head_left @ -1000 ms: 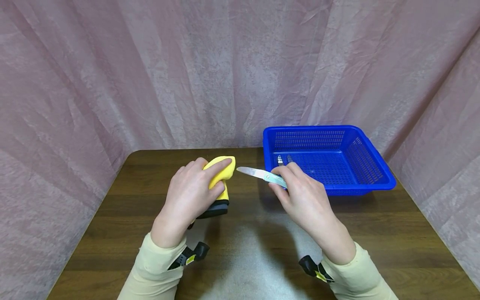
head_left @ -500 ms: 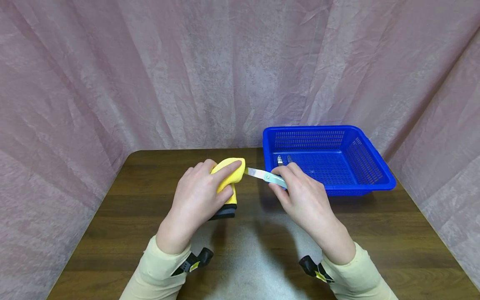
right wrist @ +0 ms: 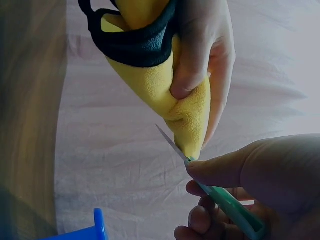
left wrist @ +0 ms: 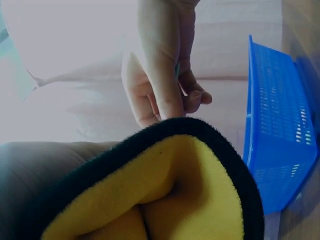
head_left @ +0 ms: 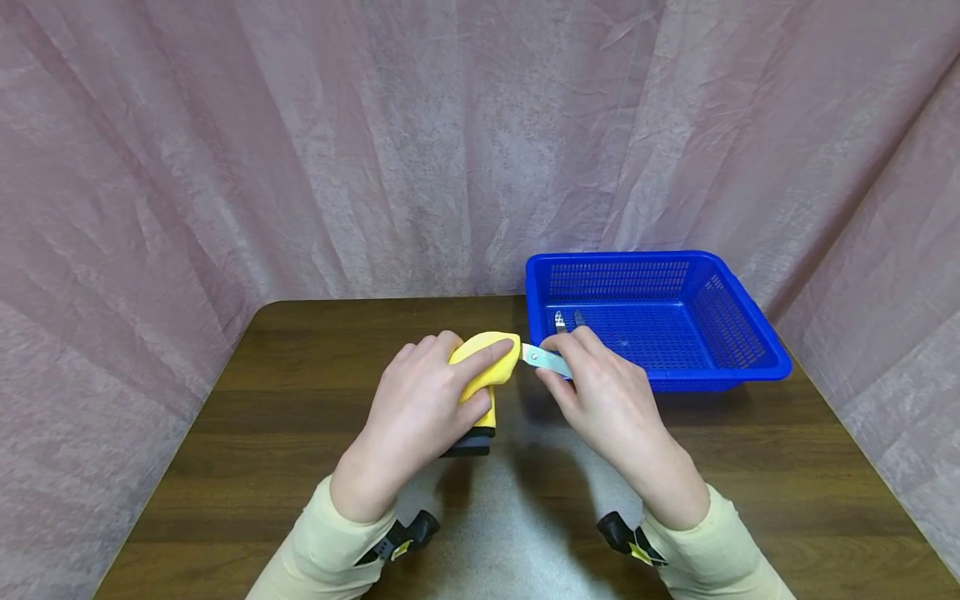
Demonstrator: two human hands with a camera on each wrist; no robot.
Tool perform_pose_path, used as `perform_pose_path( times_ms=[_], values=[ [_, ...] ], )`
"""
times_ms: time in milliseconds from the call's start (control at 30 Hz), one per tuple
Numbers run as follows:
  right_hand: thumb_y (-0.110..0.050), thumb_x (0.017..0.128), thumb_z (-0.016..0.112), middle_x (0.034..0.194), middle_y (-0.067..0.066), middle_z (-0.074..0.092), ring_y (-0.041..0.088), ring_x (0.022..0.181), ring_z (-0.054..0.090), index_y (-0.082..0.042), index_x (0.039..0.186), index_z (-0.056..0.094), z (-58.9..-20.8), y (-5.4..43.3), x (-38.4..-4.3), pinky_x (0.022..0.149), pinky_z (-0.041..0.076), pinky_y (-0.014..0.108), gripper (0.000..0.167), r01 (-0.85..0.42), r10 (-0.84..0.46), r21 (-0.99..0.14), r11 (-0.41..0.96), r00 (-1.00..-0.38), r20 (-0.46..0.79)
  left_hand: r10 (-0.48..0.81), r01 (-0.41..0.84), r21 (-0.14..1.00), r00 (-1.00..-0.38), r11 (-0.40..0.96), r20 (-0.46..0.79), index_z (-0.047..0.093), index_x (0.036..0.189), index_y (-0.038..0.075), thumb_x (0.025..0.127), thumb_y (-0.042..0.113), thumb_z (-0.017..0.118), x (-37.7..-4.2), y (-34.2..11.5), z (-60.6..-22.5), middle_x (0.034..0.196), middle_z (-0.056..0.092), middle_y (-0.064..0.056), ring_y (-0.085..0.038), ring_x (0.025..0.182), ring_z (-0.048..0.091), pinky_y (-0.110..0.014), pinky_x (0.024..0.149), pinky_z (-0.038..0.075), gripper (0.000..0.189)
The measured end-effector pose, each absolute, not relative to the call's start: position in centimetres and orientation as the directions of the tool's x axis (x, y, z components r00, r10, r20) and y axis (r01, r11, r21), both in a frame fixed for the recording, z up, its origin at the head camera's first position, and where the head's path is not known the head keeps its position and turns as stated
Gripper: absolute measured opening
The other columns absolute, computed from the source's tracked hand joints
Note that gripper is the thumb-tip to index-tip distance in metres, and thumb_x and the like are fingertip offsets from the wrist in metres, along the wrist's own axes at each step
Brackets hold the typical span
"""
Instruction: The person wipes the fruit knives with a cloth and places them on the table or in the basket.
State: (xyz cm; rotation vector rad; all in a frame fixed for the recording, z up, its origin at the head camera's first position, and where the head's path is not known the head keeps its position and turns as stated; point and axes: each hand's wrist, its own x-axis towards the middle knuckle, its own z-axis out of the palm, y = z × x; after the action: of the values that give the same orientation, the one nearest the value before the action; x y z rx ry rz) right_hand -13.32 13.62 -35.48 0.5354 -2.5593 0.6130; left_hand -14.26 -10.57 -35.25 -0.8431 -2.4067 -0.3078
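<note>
My left hand (head_left: 420,408) grips a bunched yellow cloth (head_left: 504,368) with black edging and a grey patch, its index finger laid along the top. In the head view the cloth covers most of the blade of a knife, right up to the handle. My right hand (head_left: 609,400) holds that knife by its pale green handle (head_left: 547,360), thumb and fingers pinching it. From the right wrist view, the thin blade (right wrist: 171,142) shows beside the pinched tip of the cloth (right wrist: 192,120). The left wrist view looks into the cloth's open folds (left wrist: 200,185).
A blue perforated basket (head_left: 750,367) stands at the back right of the wooden table (head_left: 300,350), just behind my right hand. Two silvery utensil ends (head_left: 560,322) show inside it at the left. A pink curtain (head_left: 375,167) hangs behind the table.
My left hand has moved right and slightly toward me with the cloth, passing along the blade from its tip to the handle. My right hand and the knife have stayed nearly still.
</note>
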Motion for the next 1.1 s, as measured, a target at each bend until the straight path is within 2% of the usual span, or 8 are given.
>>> perform_pose_path(
  times_ms=[433,1100],
  values=[
    [-0.021,0.100,0.084,0.094,0.001,0.063,0.015,0.069,0.054,-0.010,0.118,0.078,-35.43,13.53,-13.27,0.056,0.046,0.033,0.022,-0.441,-0.260,-0.344,0.829,-0.848,0.462,0.521,0.655,0.014,-0.613,0.755,0.594,0.079,0.139,0.031,0.084,0.017,0.082,-14.14,-10.24,-35.58,0.096,0.066,-0.010,-0.026,0.076,0.058,-0.038,0.064,0.045,0.056],
    [-0.021,0.100,0.084,0.095,0.002,0.064,0.016,0.069,0.055,-0.010,0.117,0.078,-35.41,13.59,-13.29,0.056,0.046,0.034,0.022,-0.451,-0.263,-0.332,0.828,-0.836,0.481,0.514,0.626,0.012,-0.652,0.780,0.558,0.078,0.140,0.033,0.085,0.020,0.084,-14.17,-10.44,-35.36,0.098,0.067,-0.010,-0.028,0.080,0.062,-0.040,0.067,0.048,0.057]
  ],
)
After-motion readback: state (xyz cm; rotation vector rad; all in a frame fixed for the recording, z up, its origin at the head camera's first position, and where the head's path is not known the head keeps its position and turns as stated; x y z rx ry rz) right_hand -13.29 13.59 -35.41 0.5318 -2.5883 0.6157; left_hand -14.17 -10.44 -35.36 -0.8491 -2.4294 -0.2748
